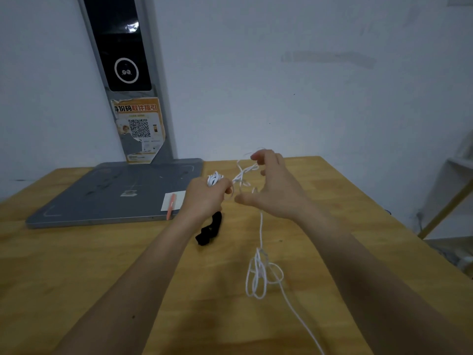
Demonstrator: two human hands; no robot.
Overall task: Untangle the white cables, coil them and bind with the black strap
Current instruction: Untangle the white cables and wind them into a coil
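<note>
My left hand [207,196] is raised above the table and closed around a small coil of white cable [214,178] that sticks out above the fist. A tangled stretch of the cable [243,174] runs across to my right hand [273,185], whose fingers are spread and hooked into the strands. From there the cable hangs down to a loose knot of loops [259,274] lying on the wood, and one strand trails off toward the near edge. The black strap [210,229] lies crumpled on the table just below my left wrist.
A grey scanner base plate [107,198] with an upright column [133,80] and a QR poster stands at the back left. A white card with an orange pen [171,203] lies on the plate's right corner. The wooden table [332,226] ends at the right.
</note>
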